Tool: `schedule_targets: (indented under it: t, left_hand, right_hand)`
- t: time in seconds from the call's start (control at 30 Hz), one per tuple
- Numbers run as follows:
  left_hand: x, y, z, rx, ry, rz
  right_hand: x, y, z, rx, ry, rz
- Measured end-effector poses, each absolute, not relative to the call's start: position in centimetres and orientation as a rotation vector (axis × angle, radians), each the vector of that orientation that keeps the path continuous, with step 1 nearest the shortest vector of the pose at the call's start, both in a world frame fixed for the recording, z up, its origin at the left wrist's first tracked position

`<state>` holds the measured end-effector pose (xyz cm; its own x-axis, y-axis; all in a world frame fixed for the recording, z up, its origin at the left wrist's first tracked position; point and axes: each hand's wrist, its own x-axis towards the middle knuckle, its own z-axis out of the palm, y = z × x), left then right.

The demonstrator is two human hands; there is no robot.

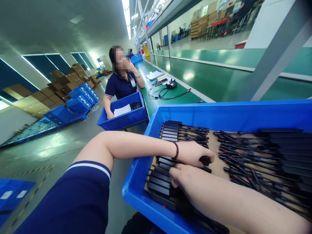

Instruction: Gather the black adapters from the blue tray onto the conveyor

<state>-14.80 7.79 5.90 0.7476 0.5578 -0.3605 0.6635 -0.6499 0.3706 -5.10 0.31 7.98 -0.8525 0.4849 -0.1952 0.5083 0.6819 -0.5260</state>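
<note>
A blue plastic bin (231, 112) holds rows of black power adapters (159, 177) with cables, lying on brown cardboard. My left hand (195, 153), with a beaded bracelet at the wrist, reaches across the left row. Its fingers are closed round a dark cable end (205, 160), whose exact form is partly covered. Just below, my right hand (182, 177) comes in from the lower right, its fingers curled against the end of a black adapter in the left row. The fingertips are partly hidden. More adapters (290, 152) fill the right side, their cables (243, 162) pointing to the middle.
Beyond the bin, a green workbench (180, 74) carries a clipboard (155, 75), a phone (161, 82) and a black device with cables (171, 84). A co-worker (122, 78) sits at left beside another blue bin (124, 122). A slanted metal post (275, 55) rises behind my bin.
</note>
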Motion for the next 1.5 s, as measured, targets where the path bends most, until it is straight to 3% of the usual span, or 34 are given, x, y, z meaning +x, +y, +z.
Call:
schedule_targets:
  t: [0.3,0.43,0.57,0.77,1.5]
  left_hand:
    - [-15.2,9.4,4.1,2.274,0.875,-0.152]
    - [-15.0,9.5,3.4,1.893,0.93,-0.024]
    - [-14.5,8.6,3.3,1.401,0.995,0.061]
    - [-14.6,8.6,3.6,1.363,1.04,0.051]
    - [-14.4,8.2,3.2,1.082,1.114,0.214]
  right_hand:
    - [-3.3,1.7,11.2,0.992,2.666,-0.955]
    - [-1.2,4.0,11.6,1.122,2.547,-1.199]
    - [1.2,6.4,10.2,1.339,2.441,-1.487]
    - [2.9,7.7,6.3,1.93,2.288,-1.519]
    - [1.7,7.2,1.8,1.941,2.34,-1.57]
